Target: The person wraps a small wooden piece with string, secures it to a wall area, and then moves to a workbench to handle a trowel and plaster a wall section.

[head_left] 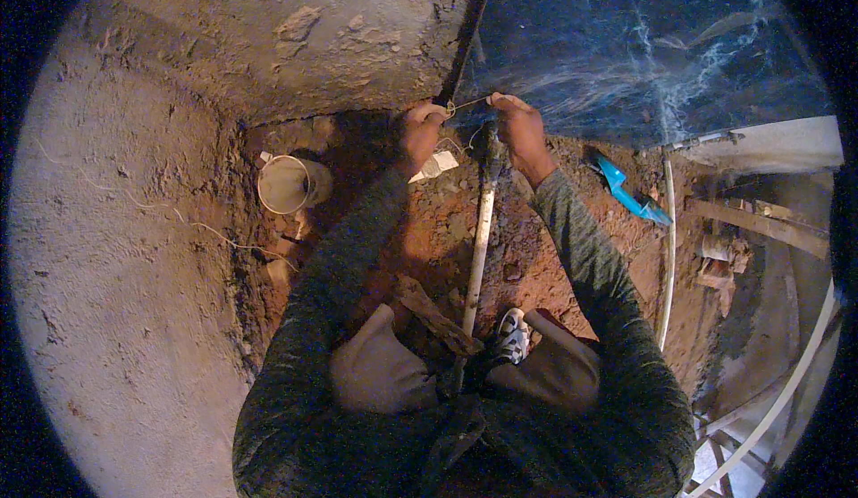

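Observation:
A thin yellowish string [470,103] runs between my hands, pulled nearly straight, with a small tangle of loops beside my left fingers. My left hand [420,139] is closed on the string, close to the lower end of a dark upright edge [466,47] where the rough wall meets dark plastic sheeting [581,69]. Fingertips of my right hand [524,135] pinch the string's other side, in front of the sheeting. Below and between the hands, a pale pipe [481,246] slants over reddish soil. A small white flat piece [435,166] lies just below my left hand.
A whitish bucket [286,184] stands at the left by the wall. To the right lie a bright blue tool-like object [629,192], a thin white pipe [668,257] and a wooden board [760,226]. A wood piece [436,316] rests near my legs. A loose cord [183,216] hangs along the left wall.

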`<state>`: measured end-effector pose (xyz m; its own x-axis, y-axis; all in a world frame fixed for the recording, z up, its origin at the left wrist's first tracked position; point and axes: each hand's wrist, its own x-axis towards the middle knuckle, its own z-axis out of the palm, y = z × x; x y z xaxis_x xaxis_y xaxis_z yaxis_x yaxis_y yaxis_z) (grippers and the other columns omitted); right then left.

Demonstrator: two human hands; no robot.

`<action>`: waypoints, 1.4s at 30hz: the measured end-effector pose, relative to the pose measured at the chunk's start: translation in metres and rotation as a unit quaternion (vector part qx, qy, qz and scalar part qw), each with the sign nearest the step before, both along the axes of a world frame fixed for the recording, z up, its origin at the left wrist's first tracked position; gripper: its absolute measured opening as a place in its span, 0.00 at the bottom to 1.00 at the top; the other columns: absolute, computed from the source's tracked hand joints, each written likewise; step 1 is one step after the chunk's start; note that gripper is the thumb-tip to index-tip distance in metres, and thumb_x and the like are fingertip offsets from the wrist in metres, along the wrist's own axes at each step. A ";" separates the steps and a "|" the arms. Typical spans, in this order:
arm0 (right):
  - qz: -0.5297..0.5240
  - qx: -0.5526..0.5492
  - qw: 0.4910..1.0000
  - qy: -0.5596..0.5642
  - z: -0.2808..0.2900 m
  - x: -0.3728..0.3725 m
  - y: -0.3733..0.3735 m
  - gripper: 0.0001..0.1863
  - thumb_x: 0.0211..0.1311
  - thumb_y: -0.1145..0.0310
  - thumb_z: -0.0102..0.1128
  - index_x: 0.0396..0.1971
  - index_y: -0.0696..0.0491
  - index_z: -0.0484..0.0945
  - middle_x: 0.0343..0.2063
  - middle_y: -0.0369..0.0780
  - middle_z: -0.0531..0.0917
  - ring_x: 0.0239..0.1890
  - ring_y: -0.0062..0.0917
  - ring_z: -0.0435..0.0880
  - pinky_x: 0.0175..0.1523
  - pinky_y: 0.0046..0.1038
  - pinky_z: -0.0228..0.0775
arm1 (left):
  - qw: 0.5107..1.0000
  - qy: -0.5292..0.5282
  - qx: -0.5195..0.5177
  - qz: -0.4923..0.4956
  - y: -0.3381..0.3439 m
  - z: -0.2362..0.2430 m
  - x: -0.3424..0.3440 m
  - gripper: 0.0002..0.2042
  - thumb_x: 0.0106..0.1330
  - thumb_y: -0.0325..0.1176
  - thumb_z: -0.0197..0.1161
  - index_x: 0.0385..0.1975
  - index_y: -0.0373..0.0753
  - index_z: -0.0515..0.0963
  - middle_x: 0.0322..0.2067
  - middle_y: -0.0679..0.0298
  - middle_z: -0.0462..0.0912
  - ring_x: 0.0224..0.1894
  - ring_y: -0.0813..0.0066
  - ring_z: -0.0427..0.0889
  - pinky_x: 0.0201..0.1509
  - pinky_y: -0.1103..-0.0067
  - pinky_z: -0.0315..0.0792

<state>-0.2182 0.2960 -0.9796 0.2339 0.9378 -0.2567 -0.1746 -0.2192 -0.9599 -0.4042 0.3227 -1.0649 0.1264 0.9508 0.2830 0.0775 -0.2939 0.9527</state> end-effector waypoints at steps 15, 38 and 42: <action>0.057 0.048 0.996 -0.052 -0.002 -0.008 0.002 0.08 0.63 0.68 0.59 0.34 0.55 0.83 0.30 0.31 0.83 0.32 0.14 0.76 0.40 0.18 0.65 | 0.906 -0.048 -0.419 -0.036 0.024 0.033 -0.012 0.05 0.50 0.35 0.66 0.21 0.45 0.77 0.12 0.76 0.60 0.12 0.84 0.56 0.15 0.80 0.50; 0.059 0.023 0.995 -0.073 0.004 -0.003 0.001 0.10 0.65 0.67 0.57 0.36 0.58 0.83 0.33 0.31 0.84 0.35 0.14 0.76 0.43 0.17 0.65 | 0.871 -0.169 -0.441 -0.139 0.028 0.023 -0.016 0.06 0.59 0.37 0.64 0.28 0.42 0.79 0.14 0.79 0.60 0.13 0.87 0.53 0.15 0.83 0.47; 0.056 0.068 0.989 -0.117 -0.010 0.000 0.002 0.10 0.65 0.66 0.57 0.34 0.57 0.83 0.31 0.31 0.83 0.32 0.13 0.75 0.39 0.17 0.64 | 0.894 -0.141 -0.405 -0.130 0.028 0.025 -0.009 0.06 0.61 0.37 0.64 0.28 0.42 0.80 0.15 0.79 0.61 0.13 0.87 0.55 0.17 0.84 0.49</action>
